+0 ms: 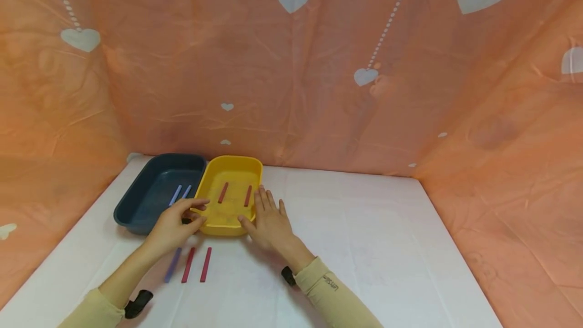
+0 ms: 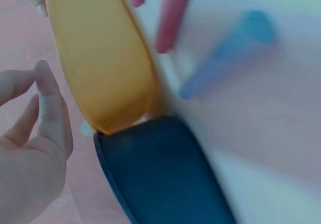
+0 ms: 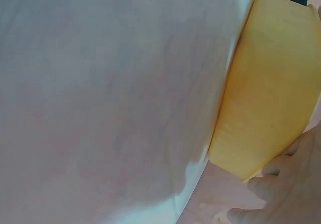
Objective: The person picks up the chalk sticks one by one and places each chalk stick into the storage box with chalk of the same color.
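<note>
Note first the lie of the three loose sticks (image 1: 188, 264): at 6 o'clock from the left hand (image 1: 168, 228), at 8 o'clock from the right hand (image 1: 272, 222), hence nearer the left; long axes roughly parallel, from about 1 to 7 o'clock. Note the left hand at the 8 o'clock side of the yellow tray (image 1: 233, 167), fingers loosely bent, with a narrow gap to the thumb and nothing visibly held; contact with the rim impossible to tell. Compare the right hand at the 4 o'clock side, fingers straight along the rim, nothing gripped. Count on the counter (image 1: 364, 232) one blue stick (image 1: 173, 265) and two red sticks (image 1: 206, 264); in the yellow tray, two more red; in the dark blue tray (image 1: 155, 181), at 9 o'clock from the yellow, two blue visible.
</note>
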Demonstrator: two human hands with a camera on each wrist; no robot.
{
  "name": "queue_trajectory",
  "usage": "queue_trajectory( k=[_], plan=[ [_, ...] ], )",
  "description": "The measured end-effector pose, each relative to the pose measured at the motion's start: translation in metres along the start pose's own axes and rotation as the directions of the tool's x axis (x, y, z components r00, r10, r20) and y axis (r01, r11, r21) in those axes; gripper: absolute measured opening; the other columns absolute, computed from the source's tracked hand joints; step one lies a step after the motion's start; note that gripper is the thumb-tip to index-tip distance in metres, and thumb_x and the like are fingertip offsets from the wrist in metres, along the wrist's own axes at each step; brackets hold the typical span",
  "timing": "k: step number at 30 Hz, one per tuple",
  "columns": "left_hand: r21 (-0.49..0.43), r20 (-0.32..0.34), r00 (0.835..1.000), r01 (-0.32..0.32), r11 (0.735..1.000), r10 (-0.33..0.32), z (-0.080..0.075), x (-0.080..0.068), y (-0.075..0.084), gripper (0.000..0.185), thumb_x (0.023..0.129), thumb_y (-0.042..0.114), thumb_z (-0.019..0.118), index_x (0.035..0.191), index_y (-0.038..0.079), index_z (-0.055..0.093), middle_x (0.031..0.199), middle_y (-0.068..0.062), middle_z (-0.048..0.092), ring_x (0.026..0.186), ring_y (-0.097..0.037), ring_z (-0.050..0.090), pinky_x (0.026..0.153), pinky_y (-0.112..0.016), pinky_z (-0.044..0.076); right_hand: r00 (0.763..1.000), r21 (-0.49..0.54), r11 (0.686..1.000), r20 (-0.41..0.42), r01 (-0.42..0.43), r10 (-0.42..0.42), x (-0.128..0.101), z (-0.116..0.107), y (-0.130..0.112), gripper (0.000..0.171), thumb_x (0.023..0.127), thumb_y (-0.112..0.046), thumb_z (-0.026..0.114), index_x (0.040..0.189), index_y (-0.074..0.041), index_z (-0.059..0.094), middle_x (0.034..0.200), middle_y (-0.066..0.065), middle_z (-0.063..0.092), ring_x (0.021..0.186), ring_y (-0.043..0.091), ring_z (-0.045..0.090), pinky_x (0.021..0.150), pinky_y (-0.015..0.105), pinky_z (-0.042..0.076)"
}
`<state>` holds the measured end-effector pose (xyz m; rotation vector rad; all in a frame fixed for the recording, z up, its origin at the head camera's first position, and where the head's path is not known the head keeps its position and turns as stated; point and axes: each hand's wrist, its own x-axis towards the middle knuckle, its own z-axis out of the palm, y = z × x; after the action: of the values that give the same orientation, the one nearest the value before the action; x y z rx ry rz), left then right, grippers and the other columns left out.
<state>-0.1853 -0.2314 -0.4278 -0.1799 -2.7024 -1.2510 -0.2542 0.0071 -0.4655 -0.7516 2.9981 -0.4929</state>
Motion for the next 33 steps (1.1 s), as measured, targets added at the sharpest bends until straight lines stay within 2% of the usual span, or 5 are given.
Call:
queue_trajectory(
  k=[6,12,17,20,33],
  plan=[
    [0.056,0.024,1.0,-0.007,0.998,0.005,-0.009,-0.02,-0.011,0.041,0.092,0.004,0.075,0.131,-0.002,0.065,0.119,-0.015,0.064,0.095,-0.023,0.065,0.074,-0.02,0.055,1.0,0.009,1.0,0.004,-0.001,0.001,0.001,0.0,0.0,0.084,0.107,-0.063,0.035,0.166,-0.005,0.019,0.174,0.011,0.012,0.159,0.028,0.015,0.125,0.057,0.016],
    [0.098,0.061,0.998,0.023,0.995,-0.029,-0.014,-0.034,-0.021,0.036,0.092,0.007,0.077,0.126,-0.001,0.068,0.114,-0.012,0.065,0.088,-0.015,0.06,0.073,-0.019,0.054,1.0,0.005,1.0,0.0,0.0,0.0,0.001,0.0,0.0,0.084,0.107,-0.062,0.035,0.166,-0.004,0.019,0.174,0.011,0.012,0.159,0.029,0.015,0.125,0.057,0.017],
    [0.116,0.059,0.998,-0.034,0.993,0.027,-0.013,-0.041,-0.03,0.035,0.086,0.0,0.079,0.12,-0.001,0.071,0.101,-0.005,0.062,0.079,-0.005,0.053,0.066,-0.02,0.052,1.0,0.003,1.0,-0.002,0.005,-0.005,0.001,0.0,-0.001,0.084,0.107,-0.062,0.036,0.165,-0.004,0.019,0.174,0.011,0.014,0.159,0.029,0.016,0.125,0.058,0.018],
    [0.138,0.069,0.997,-0.055,0.989,0.045,-0.012,-0.044,-0.034,0.037,0.084,-0.002,0.081,0.119,-0.001,0.071,0.097,-0.003,0.059,0.077,-0.005,0.05,0.065,-0.022,0.049,1.0,-0.001,1.0,0.002,0.0,0.0,0.001,0.0,-0.001,0.085,0.106,-0.063,0.036,0.165,-0.004,0.019,0.174,0.011,0.013,0.159,0.029,0.016,0.125,0.057,0.017],
    [0.252,0.178,0.979,0.05,0.967,-0.097,-0.009,-0.046,-0.044,0.036,0.087,0.008,0.081,0.12,0.0,0.069,0.093,-0.003,0.051,0.081,-0.016,0.048,0.064,-0.026,0.042,1.0,0.001,1.0,0.004,-0.002,0.002,0.002,0.0,0.0,0.086,0.106,-0.064,0.035,0.165,-0.004,0.019,0.174,0.012,0.013,0.159,0.029,0.017,0.125,0.057,0.018]
  ],
)
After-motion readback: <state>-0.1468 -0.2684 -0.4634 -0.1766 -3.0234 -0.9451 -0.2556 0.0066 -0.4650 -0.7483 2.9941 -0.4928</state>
